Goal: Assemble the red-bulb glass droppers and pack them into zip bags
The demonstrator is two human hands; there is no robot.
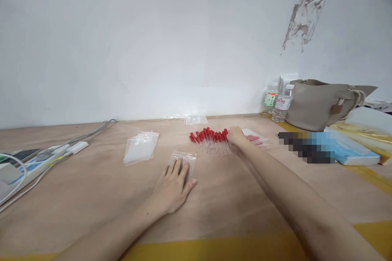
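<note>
My left hand lies flat with its fingers spread on a clear zip-lock bag, pressing it to the table. Several droppers with red bulbs and thin clear stems lie side by side in a row, bulbs toward the wall. At the right end of that row is my right hand, its fingers curled closed; what they hold is hidden by the hand. Just beyond it, partly covered, rests a clear bag with red pieces inside. A stack of clear bags sits left of the droppers.
Another clear bag lies against the wall. On the right stand two plastic bottles and a grey-beige handbag, with a blue-and-white packet in front. A power strip with cables lies at the left edge.
</note>
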